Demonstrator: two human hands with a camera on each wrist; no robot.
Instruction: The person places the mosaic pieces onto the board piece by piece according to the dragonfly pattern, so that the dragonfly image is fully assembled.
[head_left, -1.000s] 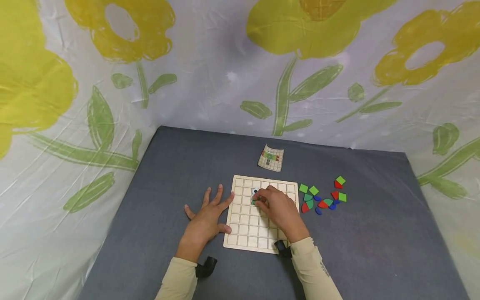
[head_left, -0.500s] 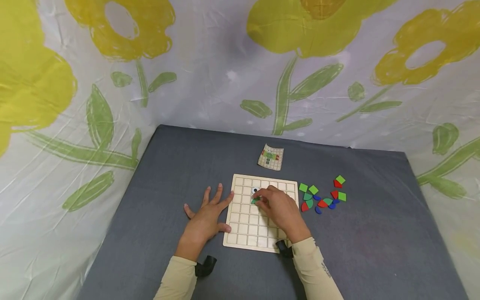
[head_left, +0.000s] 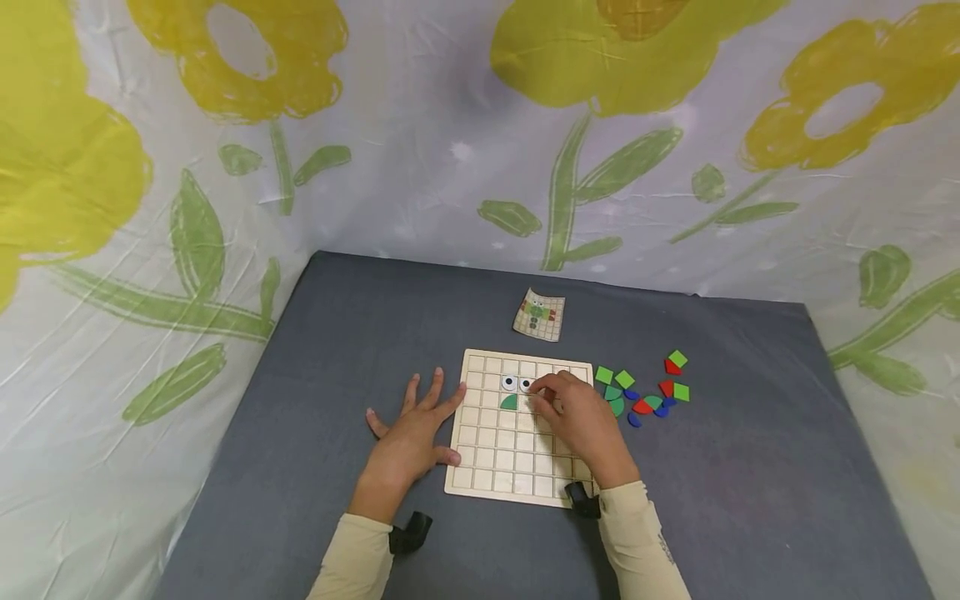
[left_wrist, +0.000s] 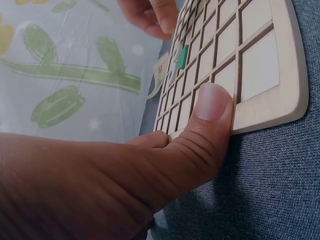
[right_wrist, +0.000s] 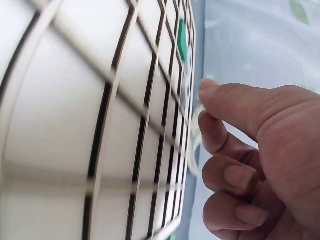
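Note:
A pale wooden grid board (head_left: 485,459) lies on the grey table. In its upper squares sit two white eye tiles (head_left: 510,382), side by side, and a green quarter-circle tile (head_left: 509,402) below the left one. My left hand (head_left: 408,446) is spread at the board's left side, its thumb (left_wrist: 210,107) resting on the frame. My right hand (head_left: 581,425) hovers over the board, just right of the green tile. In the right wrist view, the thumb and index finger (right_wrist: 212,132) are slightly apart with nothing between them; the other fingers are loosely bent.
Right of the board lie loose green squares (head_left: 625,379), red pieces (head_left: 642,407), dark green pieces (head_left: 653,402) and blue pieces (head_left: 634,420). Behind the board is a small pattern card (head_left: 539,315). A flower-printed curtain (head_left: 420,167) borders the table's back and sides.
My right hand has let go of the green quarter-circle tile and moved right, uncovering that tile and the second eye tile. The left hand has stayed in place.

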